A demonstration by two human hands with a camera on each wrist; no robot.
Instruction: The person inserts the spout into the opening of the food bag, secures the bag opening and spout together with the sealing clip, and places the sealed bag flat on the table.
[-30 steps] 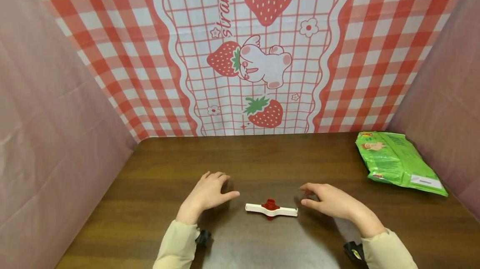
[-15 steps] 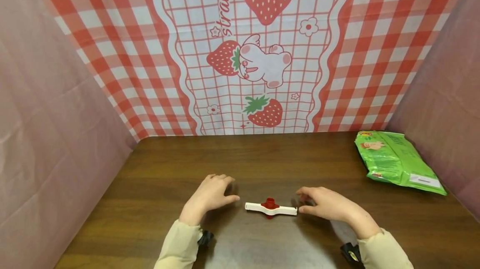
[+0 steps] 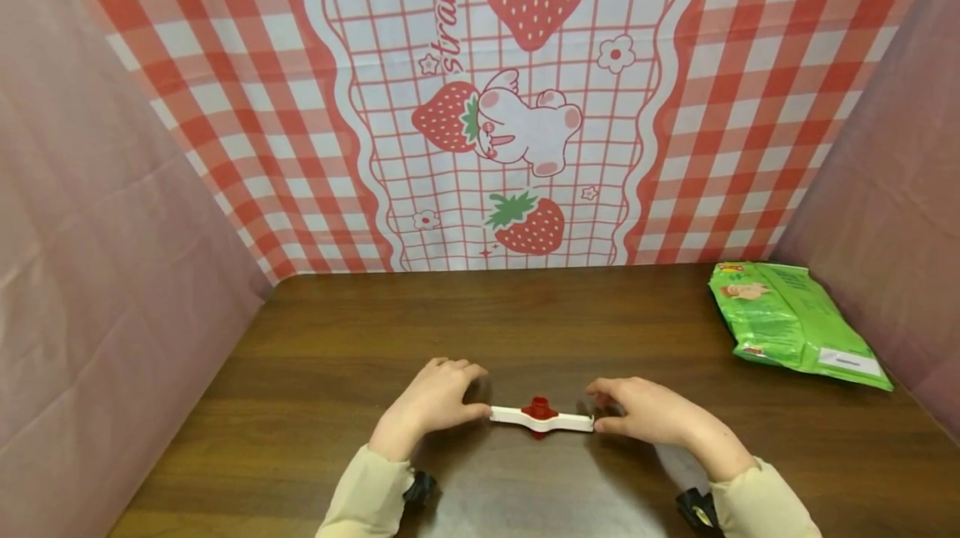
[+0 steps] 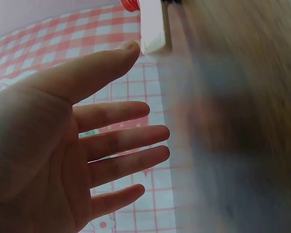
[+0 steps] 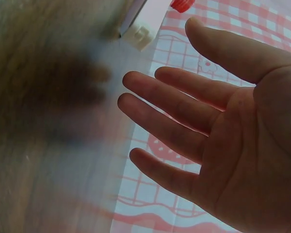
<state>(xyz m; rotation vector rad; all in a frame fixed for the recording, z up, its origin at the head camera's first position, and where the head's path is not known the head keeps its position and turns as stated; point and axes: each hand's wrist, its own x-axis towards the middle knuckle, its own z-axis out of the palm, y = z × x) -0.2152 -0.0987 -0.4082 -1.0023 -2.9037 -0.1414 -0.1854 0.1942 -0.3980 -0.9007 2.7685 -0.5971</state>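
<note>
A narrow white bag clip (image 3: 538,425) lies crosswise on the table, with a red spout (image 3: 539,408) at its middle. At its left end is my left hand (image 3: 438,402), thumb tip right at the end of the clip. The left wrist view shows that palm with its fingers extended and apart, beside the clip's white end (image 4: 153,36). My right hand (image 3: 651,414) is by the other end, thumb close to it and fingers gently bent. In the right wrist view, that hand's fingers (image 5: 169,107) are spread and hold nothing.
A green plastic packet (image 3: 798,325) lies at the back right of the brown wooden table (image 3: 480,321). Behind the table hangs a red-and-white checked cloth (image 3: 525,138) with strawberries. Pink fabric (image 3: 97,271) closes off both sides.
My left hand has moved right and slightly nearer to me, up to the clip's left end. My right hand has shifted left to the other end. The clip stays in place.
</note>
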